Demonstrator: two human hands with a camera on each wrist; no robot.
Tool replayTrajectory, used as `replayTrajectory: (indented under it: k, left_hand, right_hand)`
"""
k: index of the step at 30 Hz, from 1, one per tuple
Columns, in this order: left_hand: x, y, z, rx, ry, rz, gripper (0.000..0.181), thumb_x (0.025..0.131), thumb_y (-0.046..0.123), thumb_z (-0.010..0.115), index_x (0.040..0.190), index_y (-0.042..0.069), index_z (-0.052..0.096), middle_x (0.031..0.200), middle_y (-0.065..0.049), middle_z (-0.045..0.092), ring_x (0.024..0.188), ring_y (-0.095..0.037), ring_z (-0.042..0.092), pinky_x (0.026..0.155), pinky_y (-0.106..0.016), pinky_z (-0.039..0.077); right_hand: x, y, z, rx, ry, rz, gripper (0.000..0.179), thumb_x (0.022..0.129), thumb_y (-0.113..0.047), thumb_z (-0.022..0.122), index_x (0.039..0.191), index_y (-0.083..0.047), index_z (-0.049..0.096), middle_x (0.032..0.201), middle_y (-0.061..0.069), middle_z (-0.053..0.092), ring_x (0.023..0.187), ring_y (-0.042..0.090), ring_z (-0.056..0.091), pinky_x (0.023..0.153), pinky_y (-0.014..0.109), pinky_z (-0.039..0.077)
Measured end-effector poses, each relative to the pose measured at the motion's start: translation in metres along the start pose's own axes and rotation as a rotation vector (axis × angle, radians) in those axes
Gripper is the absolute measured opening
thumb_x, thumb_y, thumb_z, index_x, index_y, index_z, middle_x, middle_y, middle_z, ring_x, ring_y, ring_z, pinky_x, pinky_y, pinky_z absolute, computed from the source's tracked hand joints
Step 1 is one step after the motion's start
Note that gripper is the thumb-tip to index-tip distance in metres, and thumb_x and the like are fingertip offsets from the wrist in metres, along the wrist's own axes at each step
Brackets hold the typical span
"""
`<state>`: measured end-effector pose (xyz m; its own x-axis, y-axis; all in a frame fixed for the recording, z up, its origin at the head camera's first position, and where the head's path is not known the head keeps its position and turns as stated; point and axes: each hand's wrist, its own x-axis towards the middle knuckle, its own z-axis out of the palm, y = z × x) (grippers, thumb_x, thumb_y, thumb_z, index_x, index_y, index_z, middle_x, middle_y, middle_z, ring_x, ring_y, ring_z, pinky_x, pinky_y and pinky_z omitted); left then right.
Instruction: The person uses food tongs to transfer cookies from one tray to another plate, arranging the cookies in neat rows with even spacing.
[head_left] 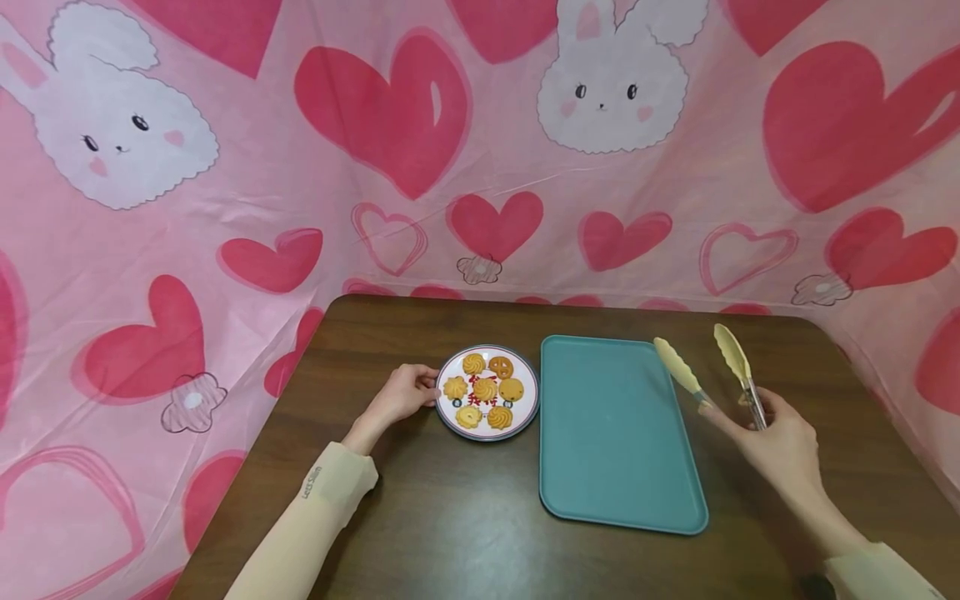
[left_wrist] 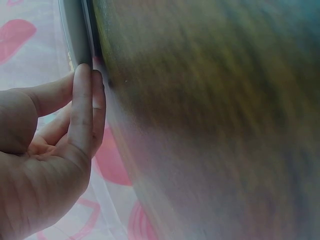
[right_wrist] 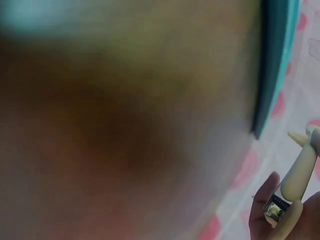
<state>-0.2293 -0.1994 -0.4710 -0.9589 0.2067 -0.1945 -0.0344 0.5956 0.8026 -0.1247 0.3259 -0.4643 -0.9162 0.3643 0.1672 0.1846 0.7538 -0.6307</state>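
At its left edge a round white plate [head_left: 525,412] with a dark rim is pinched by my left hand [head_left: 402,393]. Several golden cookies [head_left: 485,389] and one pretzel [head_left: 501,360] lie on it over red lettering. The left wrist view shows the thumb and fingers meeting on the edge of the plate [left_wrist: 76,32]. My right hand [head_left: 783,446] grips metal tongs [head_left: 678,371] with pale yellow tips, raised near the right side of a teal tray [head_left: 615,433]. The arms of the tongs are spread, with nothing between the tips. In the right wrist view the tongs [right_wrist: 298,172] show partly, at the lower right corner.
The tray lies just right of the plate on a dark brown wooden table [head_left: 442,517]. Behind the table hangs a pink cloth [head_left: 337,167] with hearts and rabbits, which also runs down the left and right sides.
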Motion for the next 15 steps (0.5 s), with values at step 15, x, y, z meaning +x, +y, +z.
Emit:
replayTrajectory:
  k: [15]
  left_hand:
    - [0.000, 0.000, 0.001, -0.009, 0.011, -0.009, 0.036, 0.090, -0.001, 0.071, 0.125, -0.007, 0.063, 0.096, -0.015, 0.063, 0.077, -0.019, 0.062, 0.069, -0.030, 0.060]
  right_hand:
    - [-0.014, 0.033, 0.003, 0.012, -0.098, 0.146, 0.099, 0.081, -0.056, 0.076, 0.140, 0.013, 0.035, 0.116, 0.035, 0.052, 0.106, 0.053, 0.050, 0.078, 0.061, 0.040]
